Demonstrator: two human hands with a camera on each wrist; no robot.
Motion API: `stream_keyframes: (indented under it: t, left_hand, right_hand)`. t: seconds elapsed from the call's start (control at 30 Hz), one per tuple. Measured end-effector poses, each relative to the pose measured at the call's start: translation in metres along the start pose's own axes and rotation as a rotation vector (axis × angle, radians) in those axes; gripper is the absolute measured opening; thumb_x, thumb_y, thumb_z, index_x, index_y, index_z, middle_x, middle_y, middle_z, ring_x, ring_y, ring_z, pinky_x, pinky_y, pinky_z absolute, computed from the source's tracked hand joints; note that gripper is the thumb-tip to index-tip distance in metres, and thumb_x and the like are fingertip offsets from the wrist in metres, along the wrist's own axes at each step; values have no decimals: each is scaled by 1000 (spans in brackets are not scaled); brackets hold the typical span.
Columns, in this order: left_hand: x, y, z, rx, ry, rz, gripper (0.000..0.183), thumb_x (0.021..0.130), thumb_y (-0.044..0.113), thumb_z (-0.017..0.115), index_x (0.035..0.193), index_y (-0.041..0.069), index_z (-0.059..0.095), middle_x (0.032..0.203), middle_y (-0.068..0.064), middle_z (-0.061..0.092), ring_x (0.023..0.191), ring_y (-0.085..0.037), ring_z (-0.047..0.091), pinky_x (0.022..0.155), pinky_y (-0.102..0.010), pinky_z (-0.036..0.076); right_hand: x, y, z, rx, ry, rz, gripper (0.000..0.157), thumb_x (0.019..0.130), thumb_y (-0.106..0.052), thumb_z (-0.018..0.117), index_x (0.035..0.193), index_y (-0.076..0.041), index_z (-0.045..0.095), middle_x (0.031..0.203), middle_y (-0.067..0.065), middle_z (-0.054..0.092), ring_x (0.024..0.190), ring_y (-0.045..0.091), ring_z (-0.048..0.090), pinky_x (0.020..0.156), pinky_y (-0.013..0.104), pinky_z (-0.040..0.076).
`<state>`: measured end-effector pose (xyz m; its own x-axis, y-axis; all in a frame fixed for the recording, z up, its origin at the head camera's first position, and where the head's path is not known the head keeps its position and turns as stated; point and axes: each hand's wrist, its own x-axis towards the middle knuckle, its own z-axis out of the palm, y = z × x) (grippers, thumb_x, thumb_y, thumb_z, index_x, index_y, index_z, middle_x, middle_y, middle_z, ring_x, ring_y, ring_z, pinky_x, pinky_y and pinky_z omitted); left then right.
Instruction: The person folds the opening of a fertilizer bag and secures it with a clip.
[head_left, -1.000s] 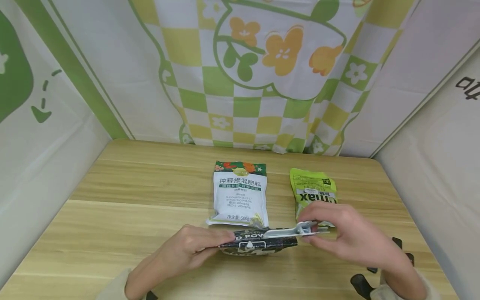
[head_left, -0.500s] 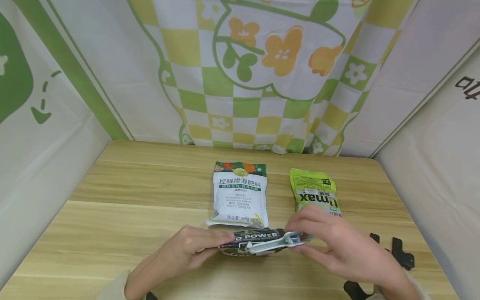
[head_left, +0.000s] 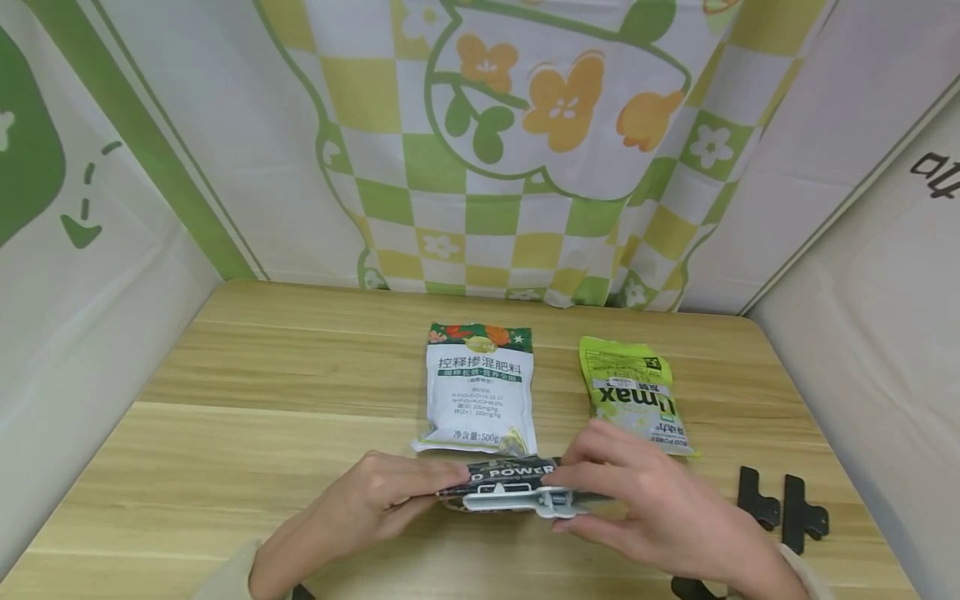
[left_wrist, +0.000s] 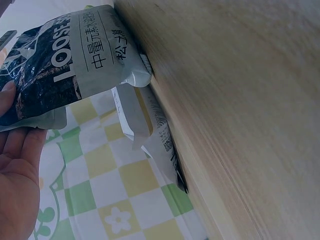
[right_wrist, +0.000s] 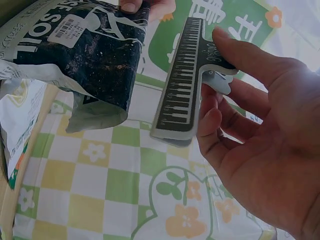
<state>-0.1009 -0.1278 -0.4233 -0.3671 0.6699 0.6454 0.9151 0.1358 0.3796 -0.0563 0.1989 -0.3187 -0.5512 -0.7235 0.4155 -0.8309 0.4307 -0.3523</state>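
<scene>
A person's two hands work above a light wood counter [head_left: 247, 433]. The left hand [head_left: 377, 494] pinches the upper edge of a black and pale bag [left_wrist: 65, 62], thumb on one side and fingers on the other. The bag is raised upright at the counter's near part, in front of a white bag [head_left: 482, 387] lying flat. The right hand [head_left: 645, 500] has thumb and fingers partly closed around the handles of a long clip [right_wrist: 180, 75] printed with piano keys. In the right wrist view a gap shows between clip and bag. A green bag [head_left: 633, 396] lies right of the white one; two black clips [head_left: 759, 500] rest farther right. A checkered, flowered curtain [head_left: 536, 217] hangs behind.
</scene>
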Motion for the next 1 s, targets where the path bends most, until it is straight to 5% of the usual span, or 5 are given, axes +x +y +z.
stream_keyframes:
  t: [0.27, 0.5, 0.77, 1.0]
  left_hand:
    - [0, 0, 0, -11, -5, -10, 24, 100, 6, 69, 124, 7, 77, 118, -7, 81, 105, -17, 79, 92, -17, 60]
    - [0, -1, 1, -18, 1, -11, 22, 105, 12, 64, 121, 6, 77, 117, -8, 81, 104, -17, 80, 91, -17, 60]
    - [2, 1, 0, -4, 12, -1, 39, 85, -5, 80, 122, 6, 77, 116, -7, 81, 102, -17, 80, 89, -17, 61]
    - [1, 1, 1, -28, 11, -36, 23, 102, 10, 69, 123, 5, 77, 116, -7, 81, 101, -15, 80, 85, -13, 60]
  right_hand:
    - [6, 1, 6, 43, 35, -57, 30, 85, -29, 89, 111, -23, 78, 98, -13, 61, 92, 0, 50, 81, 8, 43]
    - [11, 1, 13, -74, 55, -136, 26, 83, -23, 91, 106, -17, 79, 88, -11, 58, 82, 4, 43, 73, 12, 38]
    - [15, 1, 24, -188, 74, -283, 11, 97, -20, 77, 105, -12, 79, 87, -10, 71, 78, 9, 48, 71, 18, 41]
    - [19, -1, 33, -225, 78, -282, 10, 101, -22, 72, 102, -13, 76, 82, -12, 64, 77, 9, 46, 69, 18, 40]
